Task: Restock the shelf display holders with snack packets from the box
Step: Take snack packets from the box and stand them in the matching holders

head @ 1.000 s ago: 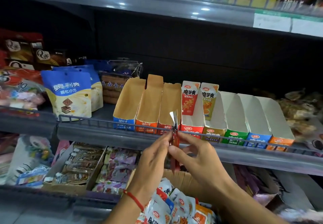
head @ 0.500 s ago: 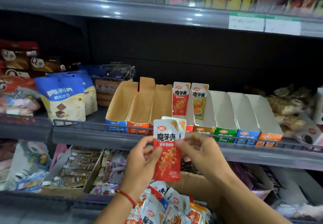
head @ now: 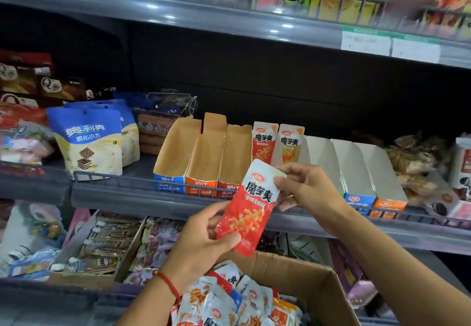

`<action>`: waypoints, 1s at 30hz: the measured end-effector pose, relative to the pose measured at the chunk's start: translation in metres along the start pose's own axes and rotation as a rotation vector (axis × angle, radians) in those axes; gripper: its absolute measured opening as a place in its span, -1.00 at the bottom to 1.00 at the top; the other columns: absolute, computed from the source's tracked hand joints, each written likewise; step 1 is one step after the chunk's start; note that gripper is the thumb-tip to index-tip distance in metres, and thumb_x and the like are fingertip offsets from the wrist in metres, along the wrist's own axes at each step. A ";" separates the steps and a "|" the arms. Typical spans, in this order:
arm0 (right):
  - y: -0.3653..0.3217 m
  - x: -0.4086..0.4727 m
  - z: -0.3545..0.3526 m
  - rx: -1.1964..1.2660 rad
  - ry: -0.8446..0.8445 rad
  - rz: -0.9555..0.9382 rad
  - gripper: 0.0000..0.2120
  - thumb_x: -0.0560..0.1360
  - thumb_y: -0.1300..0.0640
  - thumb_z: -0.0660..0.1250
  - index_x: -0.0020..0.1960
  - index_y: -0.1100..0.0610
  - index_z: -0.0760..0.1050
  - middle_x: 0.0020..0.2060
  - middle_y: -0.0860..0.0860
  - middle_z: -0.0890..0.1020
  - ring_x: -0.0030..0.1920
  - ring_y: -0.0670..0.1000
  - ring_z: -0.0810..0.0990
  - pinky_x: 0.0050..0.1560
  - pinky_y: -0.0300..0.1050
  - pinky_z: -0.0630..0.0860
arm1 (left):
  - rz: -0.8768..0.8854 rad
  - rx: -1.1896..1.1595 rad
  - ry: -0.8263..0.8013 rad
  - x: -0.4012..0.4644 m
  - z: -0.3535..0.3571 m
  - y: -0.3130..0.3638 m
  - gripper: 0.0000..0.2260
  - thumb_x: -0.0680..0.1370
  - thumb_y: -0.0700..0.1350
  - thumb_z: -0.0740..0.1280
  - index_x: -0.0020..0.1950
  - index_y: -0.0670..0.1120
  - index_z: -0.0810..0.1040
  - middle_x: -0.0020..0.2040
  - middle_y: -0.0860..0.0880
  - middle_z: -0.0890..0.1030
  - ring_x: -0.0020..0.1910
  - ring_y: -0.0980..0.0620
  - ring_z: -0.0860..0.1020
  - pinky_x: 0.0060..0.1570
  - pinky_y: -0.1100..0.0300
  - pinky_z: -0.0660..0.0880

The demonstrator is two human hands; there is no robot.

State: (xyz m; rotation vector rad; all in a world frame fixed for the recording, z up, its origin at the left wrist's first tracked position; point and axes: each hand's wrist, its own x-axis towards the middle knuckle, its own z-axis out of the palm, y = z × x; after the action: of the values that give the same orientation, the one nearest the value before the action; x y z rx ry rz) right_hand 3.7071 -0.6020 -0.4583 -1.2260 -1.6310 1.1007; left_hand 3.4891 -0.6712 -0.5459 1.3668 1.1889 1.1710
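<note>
A red snack packet (head: 251, 206) is held tilted in front of the middle shelf. My left hand (head: 204, 241) grips its lower end and my right hand (head: 305, 188) pinches its white top corner. Behind it a row of cardboard display holders (head: 204, 152) stands on the shelf. One holder carries a red packet (head: 263, 139) and its neighbour an orange packet (head: 290, 143); the white holders (head: 356, 167) to the right look empty. Below my hands an open cardboard box (head: 300, 274) holds several mixed packets (head: 229, 300).
A wire rail (head: 127, 176) runs along the shelf front. Blue and white wafer bags (head: 89, 142) stand at the left, brown snack bags (head: 413, 162) at the right. The lower shelf holds trays of packets (head: 102, 244). The upper shelf edge (head: 229, 20) hangs above.
The red packet turned from edge-on to face me, then tilted and rose slightly to the right. My right hand shifted up to its top corner. The camera moved closer.
</note>
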 end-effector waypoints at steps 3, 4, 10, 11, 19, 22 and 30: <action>-0.009 0.007 -0.006 -0.211 -0.112 -0.029 -0.80 0.60 0.14 0.40 0.21 0.11 0.54 0.01 0.01 0.74 0.00 -0.01 0.73 -0.08 -0.10 0.67 | 0.041 0.032 0.035 0.004 -0.004 0.000 -0.55 0.48 -0.17 0.55 0.23 0.22 0.51 0.08 0.14 0.72 0.10 0.10 0.69 0.12 0.00 0.64; -0.012 0.009 -0.007 -0.305 -0.160 -0.054 -0.71 0.56 0.07 0.44 0.25 0.05 0.50 0.07 -0.05 0.70 0.06 -0.03 0.71 -0.07 -0.13 0.66 | 0.046 0.035 0.029 0.004 -0.005 0.001 -0.56 0.48 -0.16 0.55 0.23 0.24 0.51 0.08 0.15 0.72 0.09 0.11 0.69 0.10 0.01 0.65; -0.023 0.020 -0.015 -0.251 -0.295 -0.020 -0.68 0.52 0.15 0.47 0.24 0.09 0.51 0.03 0.00 0.72 0.03 -0.01 0.72 -0.17 -0.18 0.64 | 0.028 -0.103 0.015 0.009 -0.008 0.006 -0.60 0.48 -0.25 0.51 0.22 0.11 0.56 0.02 0.06 0.75 0.05 0.05 0.71 0.02 0.00 0.67; -0.023 0.023 -0.018 -0.221 -0.305 0.000 -0.68 0.52 0.16 0.47 0.24 0.11 0.52 0.03 0.02 0.73 0.02 0.03 0.73 -0.16 -0.16 0.64 | 0.028 -0.137 0.015 0.010 -0.008 0.007 -0.61 0.47 -0.26 0.50 0.22 0.07 0.57 0.02 0.05 0.75 0.04 0.05 0.72 -0.02 0.04 0.68; -0.044 0.048 -0.045 -0.383 0.026 -0.295 -0.77 0.53 0.20 0.48 0.11 0.10 0.47 -0.04 0.09 0.71 -0.15 0.03 0.73 -0.19 0.04 0.68 | 0.105 -0.152 0.143 0.024 -0.019 0.010 -0.63 0.49 -0.25 0.50 0.26 0.00 0.61 0.05 0.02 0.74 0.06 0.00 0.70 -0.02 0.07 0.65; -0.061 0.068 -0.056 -0.684 0.254 -0.371 -0.71 0.57 0.13 0.44 0.19 0.02 0.40 0.00 -0.05 0.64 -0.12 -0.13 0.65 -0.22 -0.16 0.61 | 0.120 -0.110 0.201 0.029 -0.028 0.012 -0.64 0.50 -0.27 0.49 0.23 0.05 0.62 0.06 0.09 0.74 0.08 0.08 0.68 0.03 0.09 0.64; -0.058 0.123 -0.038 -0.897 0.207 -0.193 -0.53 0.60 0.02 0.40 0.45 -0.10 0.33 0.28 0.08 0.57 0.23 0.13 0.61 0.12 0.16 0.65 | 0.131 -0.021 0.260 0.039 -0.035 0.014 -0.65 0.52 -0.28 0.46 0.20 0.10 0.62 0.01 0.13 0.73 0.05 0.13 0.67 0.15 -0.03 0.63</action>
State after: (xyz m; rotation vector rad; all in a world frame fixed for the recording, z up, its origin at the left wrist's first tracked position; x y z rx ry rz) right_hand 3.7013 -0.4849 -0.3805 -1.5997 -2.0889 0.0646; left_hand 3.4588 -0.6310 -0.5256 1.3215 1.2781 1.4852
